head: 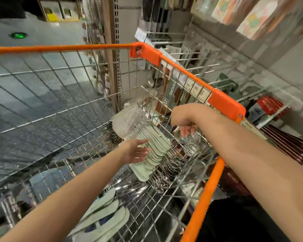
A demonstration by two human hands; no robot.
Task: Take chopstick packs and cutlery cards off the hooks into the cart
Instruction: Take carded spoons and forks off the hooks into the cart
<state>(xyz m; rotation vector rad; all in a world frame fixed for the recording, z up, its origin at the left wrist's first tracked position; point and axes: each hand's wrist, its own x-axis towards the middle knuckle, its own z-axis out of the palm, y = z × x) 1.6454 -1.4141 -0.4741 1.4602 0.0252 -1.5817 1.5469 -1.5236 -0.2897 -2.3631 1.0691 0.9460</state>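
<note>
Both my arms reach down into the wire cart [227, 103] with its orange rim. My left hand [136, 151] lies flat, fingers straight and relaxed, its grip released, the fingertips pressed against the side of a fanned stack of pale green cutlery cards [154, 151]. The stack leans tilted against the cart's right wire wall, its clear hang tabs [128, 117] pointing up and away from me, and the shiny spoon ends [164, 177] spill out below toward the cart floor.

My right hand [184, 123] hangs bent at the wrist just beside the top of the same stack, fingers curled downward near a perforated metal utensil [192, 145] that sits against the wire wall. Whether that grip holds anything I cannot tell; the fingers are blurred and partly hidden behind the wrist.

More green cutlery cards [108, 212] lie flat on the cart floor near me, under my left forearm.

Outside the cart to the right, display hooks [166, 43] stick out from the shelf wall, some bearing price tags [194, 87], and red and dark packs [269, 105] hang lower down.
</note>
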